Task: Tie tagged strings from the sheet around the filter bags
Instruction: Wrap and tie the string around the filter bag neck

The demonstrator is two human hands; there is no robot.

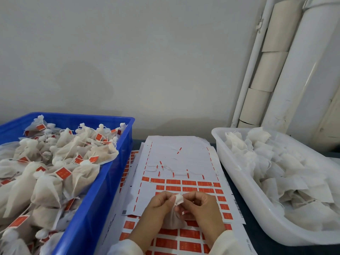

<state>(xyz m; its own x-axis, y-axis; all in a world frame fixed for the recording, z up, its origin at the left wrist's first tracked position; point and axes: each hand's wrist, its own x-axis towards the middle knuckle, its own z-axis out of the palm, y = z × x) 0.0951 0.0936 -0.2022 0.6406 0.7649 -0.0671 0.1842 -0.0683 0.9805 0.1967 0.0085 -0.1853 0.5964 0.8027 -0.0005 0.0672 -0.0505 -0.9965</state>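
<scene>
Over the tag sheet (184, 162), between the blue crate (103, 181) and white tub (239, 181), both hands pinch one filter bag (173, 218) by its gathered neck: left hand (158, 205), right hand (200, 207). Its body hangs straight below their fingertips, neck upright, equally near both.

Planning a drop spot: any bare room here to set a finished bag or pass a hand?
Barest patch: far half of the tag sheet, between blue crate and white tub, with a few loose strings. Crowded: both bins, and the near sheet under left hand, right hand and filter bag.
</scene>
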